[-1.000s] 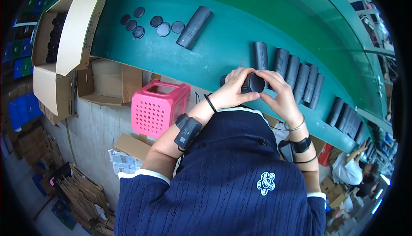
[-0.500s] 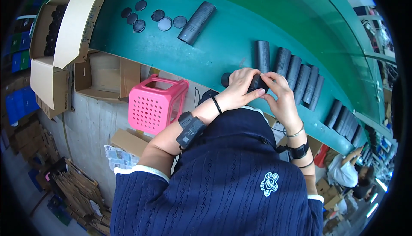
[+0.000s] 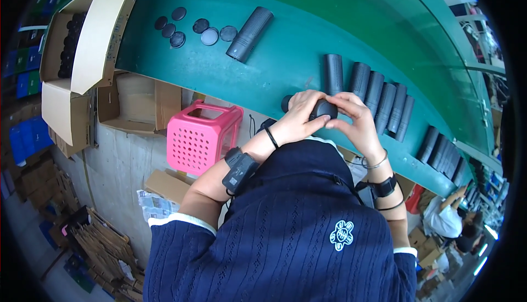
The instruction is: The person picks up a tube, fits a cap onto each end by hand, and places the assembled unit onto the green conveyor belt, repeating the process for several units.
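Cylinder (image 3: 324, 110), dark black with a smooth, round end turned up toward my camera, sits between the two hands at the near edge of the green table (image 3: 181, 68). I count one such piece in the hands, though most of its side is hidden from me by fingers. The left hand (image 3: 302, 112) is wrapped over it, thumb along the lower side of that end; the right hand (image 3: 357, 119) holds the same end between bent fingers and thumb. One dark, rounded end (image 3: 286, 103) shows just left of the left hand, and I can't tell whether it belongs to the held piece.

Just beyond the hands I see one more black cylinder (image 3: 332, 74), then a row of five textured cylinders (image 3: 375, 89) close together to its right. Farther right is another dark cluster (image 3: 439, 151), too tightly packed for me to count. Up and to the left, one cylinder (image 3: 250, 34) lies slanted by itself, and near it I count seven round discs (image 3: 209, 37), one with a paler face.

Outward at left are two open cartons (image 3: 101, 35), one holding dark round pieces (image 3: 70, 46), and one pink stool (image 3: 193, 143).
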